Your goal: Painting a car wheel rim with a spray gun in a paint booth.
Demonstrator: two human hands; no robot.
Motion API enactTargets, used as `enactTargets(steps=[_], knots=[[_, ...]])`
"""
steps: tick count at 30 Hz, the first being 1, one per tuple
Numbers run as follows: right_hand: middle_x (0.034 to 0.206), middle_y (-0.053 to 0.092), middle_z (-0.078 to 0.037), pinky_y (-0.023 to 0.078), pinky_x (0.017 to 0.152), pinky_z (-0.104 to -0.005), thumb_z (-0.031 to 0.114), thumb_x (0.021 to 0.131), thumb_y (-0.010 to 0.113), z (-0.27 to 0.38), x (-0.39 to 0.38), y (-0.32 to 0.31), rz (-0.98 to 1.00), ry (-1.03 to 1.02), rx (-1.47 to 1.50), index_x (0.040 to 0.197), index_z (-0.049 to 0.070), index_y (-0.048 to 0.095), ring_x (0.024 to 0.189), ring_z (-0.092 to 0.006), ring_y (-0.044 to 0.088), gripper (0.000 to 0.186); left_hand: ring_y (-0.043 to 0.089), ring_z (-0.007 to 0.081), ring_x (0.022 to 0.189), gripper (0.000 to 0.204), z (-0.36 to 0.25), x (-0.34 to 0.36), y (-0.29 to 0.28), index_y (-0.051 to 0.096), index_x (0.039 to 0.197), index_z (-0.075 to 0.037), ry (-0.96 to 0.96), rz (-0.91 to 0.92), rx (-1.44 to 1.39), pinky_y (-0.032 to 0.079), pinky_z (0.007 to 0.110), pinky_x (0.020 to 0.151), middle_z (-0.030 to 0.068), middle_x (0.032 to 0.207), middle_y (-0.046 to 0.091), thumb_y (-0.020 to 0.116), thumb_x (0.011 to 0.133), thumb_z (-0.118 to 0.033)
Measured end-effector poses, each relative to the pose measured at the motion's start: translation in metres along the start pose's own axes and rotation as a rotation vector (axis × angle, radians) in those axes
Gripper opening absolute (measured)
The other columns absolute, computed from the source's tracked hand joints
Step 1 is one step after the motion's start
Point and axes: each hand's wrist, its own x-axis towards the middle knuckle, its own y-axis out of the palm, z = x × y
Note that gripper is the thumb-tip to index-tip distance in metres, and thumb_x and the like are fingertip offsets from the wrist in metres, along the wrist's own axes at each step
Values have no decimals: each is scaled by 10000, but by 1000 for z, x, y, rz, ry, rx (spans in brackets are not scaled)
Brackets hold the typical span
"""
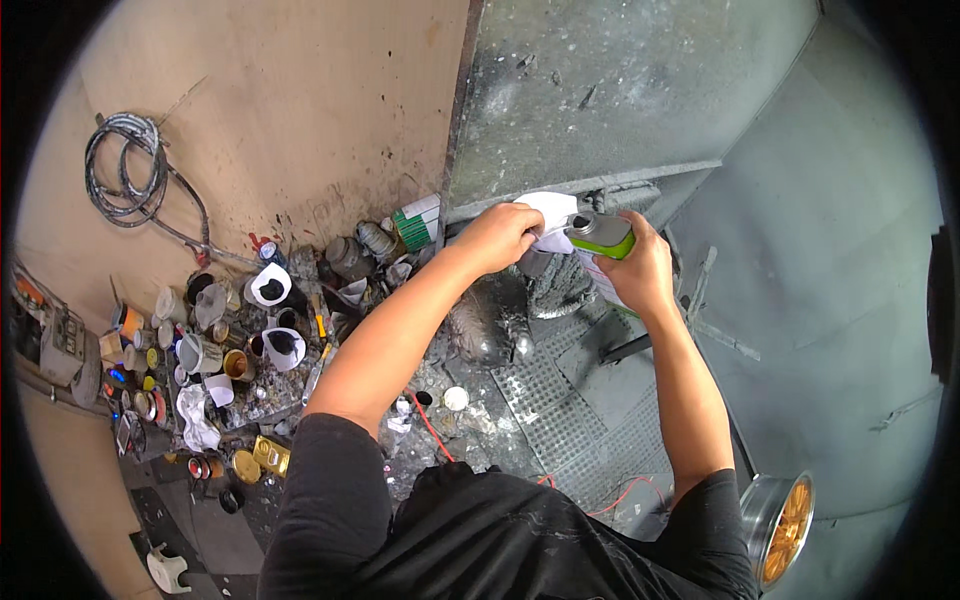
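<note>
A: Where do things stand?

B: The right hand (pixel 640 268) is wrapped around a green-and-white metal can (pixel 603 240), held tipped, its round mouth uncapped. The left hand (pixel 500 236), just beside it, pinches a white paper cone (pixel 548 215) against the can's mouth.

A: So the opening is done?

B: It looks so; no cap shows on it. Whether liquid is passing, I cannot tell.

A: And the rest?

B: Well below the left hand, more paper-lined cups (pixel 272 288) and small tins (pixel 237 364) crowd the messy floor. Below the right hand an orange wheel rim (pixel 783 528) stands, seemingly untouched.
</note>
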Motion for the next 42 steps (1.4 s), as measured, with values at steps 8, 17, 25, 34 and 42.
enactTargets(steps=[8, 17, 25, 34, 42], knots=[[1226, 710, -216, 531, 999, -451, 106, 672, 875, -3, 5, 1, -6, -78, -103, 1321, 19, 620, 1144, -406, 678, 702, 689, 373, 973, 162, 4, -20, -2, 673, 997, -17, -14, -26, -15, 549, 455, 842, 161, 1013, 703, 727, 849, -57], [1282, 682, -212, 514, 1031, -450, 100, 685, 873, -3, 7, 0, 38, -115, -163, 1358, 22, 598, 1213, -395, 642, 731, 680, 352, 953, 225, -7, -31, -14, 682, 1082, -46, -27, -114, -57, 548, 434, 815, 125, 1138, 659, 735, 864, -59], [1282, 679, -207, 508, 1041, -446, 111, 704, 856, 0, 14, -9, 69, -161, -222, 1356, 9, 591, 1217, -395, 635, 711, 702, 326, 873, 99, -29, -98, -22, 742, 969, -62, -101, -268, -61, 556, 411, 770, 103, 926, 709, 710, 893, -118], [1279, 678, -239, 513, 1033, -462, 120, 683, 853, 0, 19, -21, 104, -207, -252, 1327, -21, 601, 1203, -420, 638, 706, 714, 320, 946, 149, -132, -304, 84, 771, 1022, -88, -418, 180, -376, 564, 423, 810, 99, 987, 735, 702, 938, -189], [1127, 733, -270, 564, 920, -451, 166, 687, 872, -43, 40, -29, 134, -226, -150, 1276, -57, 640, 1036, -401, 721, 671, 700, 384, 926, 193, -207, -422, 143, 722, 1035, -73, -680, 40, -298, 542, 477, 802, 159, 948, 722, 680, 970, -250]])
